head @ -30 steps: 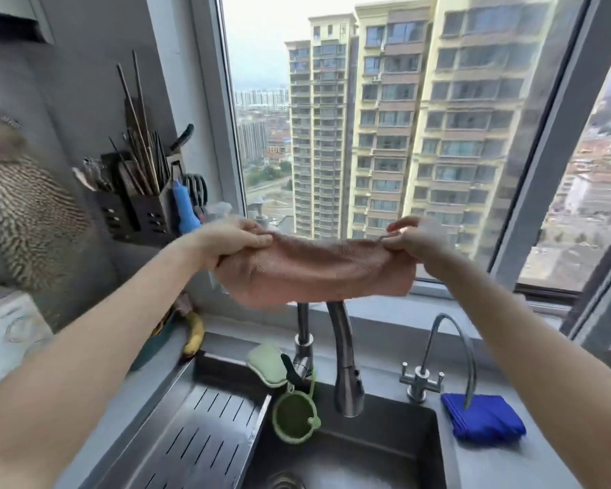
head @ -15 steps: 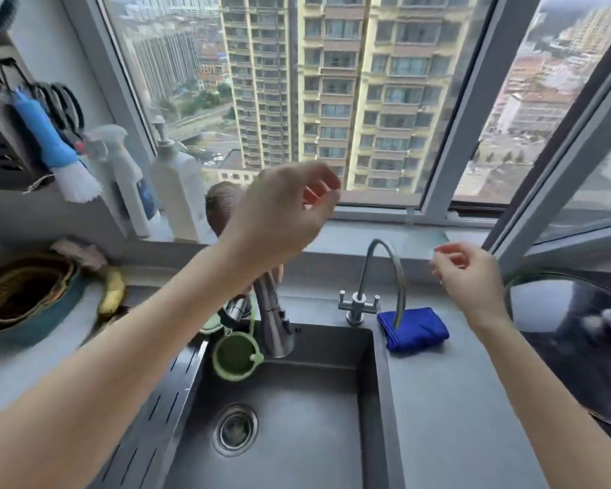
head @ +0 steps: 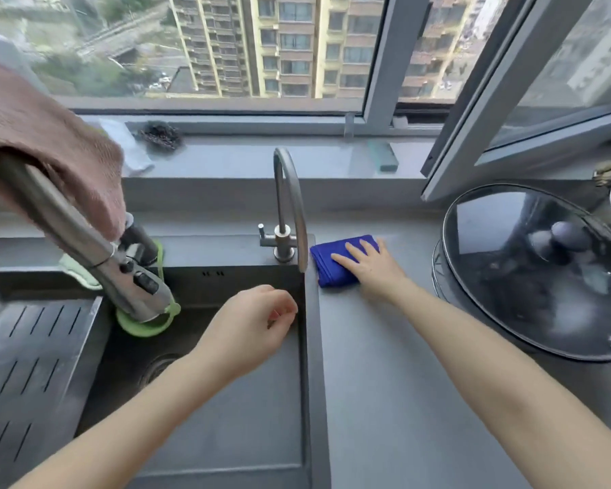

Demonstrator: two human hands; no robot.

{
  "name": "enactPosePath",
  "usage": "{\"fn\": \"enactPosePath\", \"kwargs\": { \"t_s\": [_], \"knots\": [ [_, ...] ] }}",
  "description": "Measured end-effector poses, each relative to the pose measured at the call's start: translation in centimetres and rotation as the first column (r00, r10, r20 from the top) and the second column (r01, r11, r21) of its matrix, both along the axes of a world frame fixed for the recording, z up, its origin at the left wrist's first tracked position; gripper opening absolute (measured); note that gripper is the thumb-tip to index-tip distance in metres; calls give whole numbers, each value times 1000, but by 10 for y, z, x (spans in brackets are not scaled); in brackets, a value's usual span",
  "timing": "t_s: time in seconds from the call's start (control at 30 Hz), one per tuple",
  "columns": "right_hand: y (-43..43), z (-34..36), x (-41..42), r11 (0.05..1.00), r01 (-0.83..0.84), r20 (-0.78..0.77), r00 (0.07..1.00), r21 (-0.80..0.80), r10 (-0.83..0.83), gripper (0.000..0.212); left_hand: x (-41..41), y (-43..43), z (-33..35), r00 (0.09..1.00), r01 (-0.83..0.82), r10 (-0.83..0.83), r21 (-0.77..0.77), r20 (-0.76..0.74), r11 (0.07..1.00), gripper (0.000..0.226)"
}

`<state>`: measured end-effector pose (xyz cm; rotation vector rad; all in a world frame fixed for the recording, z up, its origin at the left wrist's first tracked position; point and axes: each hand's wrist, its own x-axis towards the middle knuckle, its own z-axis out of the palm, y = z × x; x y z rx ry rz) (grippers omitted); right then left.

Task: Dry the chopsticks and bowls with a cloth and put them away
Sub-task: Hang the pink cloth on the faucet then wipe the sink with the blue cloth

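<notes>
the right hand (head: 373, 268) lies flat on the blue cloth (head: 327, 266), fingers straight and slightly spread, palm down, not curled round it. the folded blue cloth sits on the grey surface (head: 385, 400) at about 1 o'clock from the middle of the view, just beside the base of the small tap (head: 280, 199), at the sink's far right corner.

the left hand (head: 247, 333) hovers over the sink (head: 226, 418) near the centre, fingers loosely curled with thumb and forefinger close together, holding nothing.

at 10 o'clock a pink cloth (head: 50, 128) hangs draped over the arch of the big tap (head: 78, 227), whose spray head slants down toward the basin. a green silicone piece (head: 145, 324) hangs under that head. at 8 o'clock a slotted drain tray (head: 32, 365) sits in the left part of the sink.

at 3 o'clock a domed glass lid (head: 529, 277) covers a pan on the surface, well apart from the blue cloth. on the window sill (head: 244, 160) at 12 o'clock lie a dark scourer (head: 161, 135) toward the left and a green block (head: 385, 157) toward the right. the window at 2 o'clock stands open inward.
</notes>
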<state>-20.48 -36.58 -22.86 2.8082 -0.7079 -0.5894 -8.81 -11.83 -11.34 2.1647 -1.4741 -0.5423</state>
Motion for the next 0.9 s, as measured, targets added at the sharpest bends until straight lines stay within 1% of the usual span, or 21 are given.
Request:
{"fn": "enactPosePath", "kwargs": {
  "t_s": [0.03, 0.1, 0.13, 0.2, 0.27, 0.3, 0.37, 0.43, 0.47, 0.5, 0.57, 0.6, 0.63, 0.67, 0.73, 0.77, 0.8, 0.83, 0.9],
  "knots": [
    [-4, -6, 3, 1000, 14, 4, 1000, 21, -14, 72, 3, 0, -9, 999, -38, 38, 14, -16, 999, 13],
    [-9, -14, 11, 997, 50, 101, 993, 52, -55, 62, 9, -4, -24, 994, -101, 102, 41, -29, 994, 13],
    [-7, -16, 14, 993, 89, 171, 980, 76, -101, 58, 10, -7, -30, 992, -117, 119, 67, -32, 991, 14],
    [9, -13, 10, 954, 215, 305, 913, 207, -272, 54, 8, -12, -42, 993, -102, 107, 125, -39, 987, 16],
    [35, -4, -10, 868, 319, 419, 777, 381, -470, 51, 3, -14, -51, 995, -73, 83, 157, -55, 985, 17],
    [48, 5, -25, 814, 355, 448, 699, 460, -558, 48, 3, -15, -54, 995, -63, 75, 169, -63, 984, 18],
    [77, 23, -72, 686, 424, 464, 517, 591, -719, 40, 0, -16, -60, 996, -32, 47, 181, -78, 983, 17],
    [102, 33, -126, 545, 443, 445, 316, 712, -838, 27, 1, -16, -68, 994, -32, 49, 174, -99, 984, 16],
    [114, 35, -154, 484, 467, 441, 206, 740, -874, 23, 1, -14, -73, 991, -38, 58, 170, -119, 985, 16],
    [124, 35, -179, 447, 512, 455, 119, 734, -883, 21, 1, -12, -78, 987, -49, 73, 169, -143, 984, 16],
    [138, 35, -220, 371, 666, 494, 4, 647, -869, 23, 1, -7, -88, 974, -73, 105, 162, -201, 984, 17],
    [142, 32, -238, 309, 751, 502, -35, 584, -864, 24, 1, -3, -92, 968, -81, 115, 155, -225, 985, 17],
    [148, 25, -256, 236, 828, 499, -60, 509, -864, 29, 1, 3, -97, 962, -80, 116, 150, -246, 985, 17],
    [153, 17, -270, 167, 887, 474, -65, 431, -878, 35, 2, 9, -102, 959, -75, 109, 138, -262, 988, 17],
    [165, -1, -290, 61, 948, 345, -53, 312, -937, 48, 6, 20, -111, 953, -64, 91, 102, -290, 993, 16],
    [171, -9, -294, 30, 959, 285, -55, 283, -957, 52, 9, 27, -115, 949, -57, 79, 79, -306, 995, 15],
    [177, -14, -292, 18, 965, 252, -50, 262, -966, 55, 13, 34, -119, 944, -49, 65, 56, -323, 997, 15],
    [180, -17, -285, 28, 969, 243, -34, 244, -970, 57, 18, 41, -124, 937, -45, 54, 35, -344, 998, 15],
    [191, -20, -260, 98, 970, 250, 40, 224, -967, 59, 25, 56, -132, 923, -43, 37, -7, -383, 999, 16]
  ]
}}
